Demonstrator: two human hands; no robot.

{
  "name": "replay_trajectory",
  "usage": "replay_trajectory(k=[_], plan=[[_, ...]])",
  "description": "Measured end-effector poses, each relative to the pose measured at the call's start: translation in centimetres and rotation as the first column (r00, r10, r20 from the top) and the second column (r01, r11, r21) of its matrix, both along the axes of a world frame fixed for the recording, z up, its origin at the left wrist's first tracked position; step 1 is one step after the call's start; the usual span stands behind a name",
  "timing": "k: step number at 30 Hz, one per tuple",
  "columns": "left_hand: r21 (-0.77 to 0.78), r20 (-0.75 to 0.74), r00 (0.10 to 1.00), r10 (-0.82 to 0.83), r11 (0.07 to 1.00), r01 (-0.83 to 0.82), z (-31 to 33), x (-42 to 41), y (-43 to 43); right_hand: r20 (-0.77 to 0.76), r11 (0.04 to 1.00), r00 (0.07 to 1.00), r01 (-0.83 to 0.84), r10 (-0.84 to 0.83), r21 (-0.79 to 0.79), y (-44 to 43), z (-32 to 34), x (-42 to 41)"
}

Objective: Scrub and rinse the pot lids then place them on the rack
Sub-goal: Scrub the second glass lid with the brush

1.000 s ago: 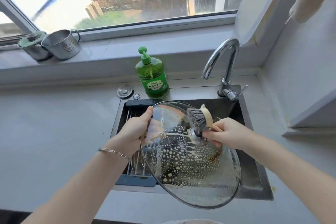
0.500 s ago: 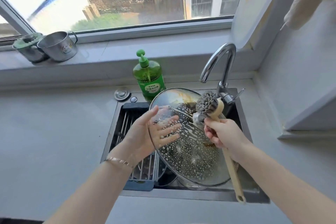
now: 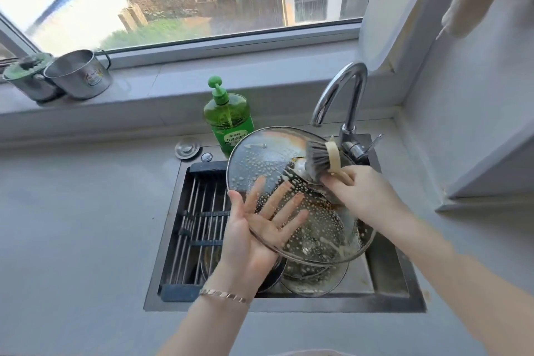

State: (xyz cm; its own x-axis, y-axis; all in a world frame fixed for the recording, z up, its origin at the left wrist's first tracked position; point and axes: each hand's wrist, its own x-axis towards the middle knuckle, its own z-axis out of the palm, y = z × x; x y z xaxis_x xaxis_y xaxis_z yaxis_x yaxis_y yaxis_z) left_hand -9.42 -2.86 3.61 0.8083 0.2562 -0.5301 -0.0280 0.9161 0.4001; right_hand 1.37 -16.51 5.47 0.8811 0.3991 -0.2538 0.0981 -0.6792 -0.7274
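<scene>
A large glass pot lid (image 3: 268, 162), speckled with soap foam, is tilted over the sink. My left hand (image 3: 251, 228) lies flat under its lower left side, fingers spread and seen through the glass, propping it up. My right hand (image 3: 355, 191) is closed on the handle of a scrub brush (image 3: 319, 160), whose grey bristles press on the lid's upper right part near the knob. A second glass lid (image 3: 318, 280) lies in the sink beneath. The metal roll-up rack (image 3: 196, 211) spans the sink's left half.
A chrome faucet (image 3: 344, 95) arches over the lid's back edge. A green soap bottle (image 3: 228, 115) stands behind the sink, beside a sink plug (image 3: 187, 148). Two metal pots (image 3: 57, 75) sit on the window sill at left. Grey counter (image 3: 81, 211) surrounds the sink.
The lid has been turned and tipped lower, my left hand shifting from its edge to flat beneath it. The brush moved from the middle to the lid's upper right.
</scene>
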Motion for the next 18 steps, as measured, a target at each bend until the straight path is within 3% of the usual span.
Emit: replay_trajectory(k=[2, 4, 7, 10, 12, 14, 16, 18], plan=[[-0.01, -0.016, 1.0, 0.018, 1.0, -0.018, 0.0, -0.2, 0.3, 0.314, 0.924, 0.935, -0.038, 0.168, -0.38, -1.9, 0.1, -0.5], [-0.012, -0.024, 1.0, 0.02, 1.0, -0.021, -0.2, -0.3, 0.3, 0.431, 0.864, 0.866, -0.002, 0.253, -0.503, -2.8, 0.1, -1.7], [0.012, -0.04, 0.999, -0.005, 1.0, 0.006, -0.4, -0.2, 0.1, 0.542, 0.9, 0.777, -0.072, 0.321, -0.429, -2.7, -1.5, -4.6], [0.033, -0.066, 0.996, -0.052, 0.998, 0.055, -0.7, -0.3, 0.2, 0.619, 0.901, 0.656, -0.352, 0.432, -0.255, -2.5, -2.8, -7.3], [0.013, -0.06, 0.996, -0.062, 0.998, 0.062, -0.6, -0.7, 0.2, 0.594, 0.907, 0.687, -0.353, 0.418, -0.231, -2.6, -3.0, -6.5], [0.014, -0.047, 0.995, -0.086, 0.996, 0.086, -0.5, -1.2, 0.1, 0.542, 0.963, 0.803, -0.142, 0.247, -0.228, -2.3, -3.0, -3.5], [0.013, -0.033, 0.992, -0.121, 0.992, 0.122, -0.4, -1.5, 0.0, 0.491, 0.957, 0.86, 0.009, 0.141, -0.29, -2.3, -2.7, -0.6], [0.02, -0.024, 0.991, -0.129, 0.991, 0.129, -0.4, -1.7, 0.2, 0.408, 0.969, 0.903, -0.032, 0.133, -0.245, -2.4, -2.8, -0.2]])
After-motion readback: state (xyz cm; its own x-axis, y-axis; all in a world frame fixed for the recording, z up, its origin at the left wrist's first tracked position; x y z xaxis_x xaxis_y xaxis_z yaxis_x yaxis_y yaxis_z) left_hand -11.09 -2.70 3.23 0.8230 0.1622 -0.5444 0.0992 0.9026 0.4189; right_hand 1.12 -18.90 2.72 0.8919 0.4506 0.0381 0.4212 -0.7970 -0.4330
